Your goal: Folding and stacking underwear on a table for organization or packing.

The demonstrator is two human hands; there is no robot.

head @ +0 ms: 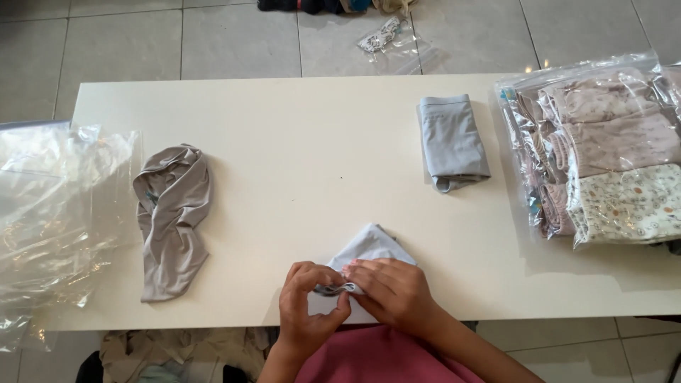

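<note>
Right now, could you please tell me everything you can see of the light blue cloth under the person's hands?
The light blue cloth is a small, soft-looking fabric piece lying flat on the white table near its front edge. It is folded so that it tapers to a point away from the person. Both hands grip its near end: the left hand and right hand pinch a bunched, rolled edge between fingers and thumbs. The hands hide the rest of the near part.
</note>
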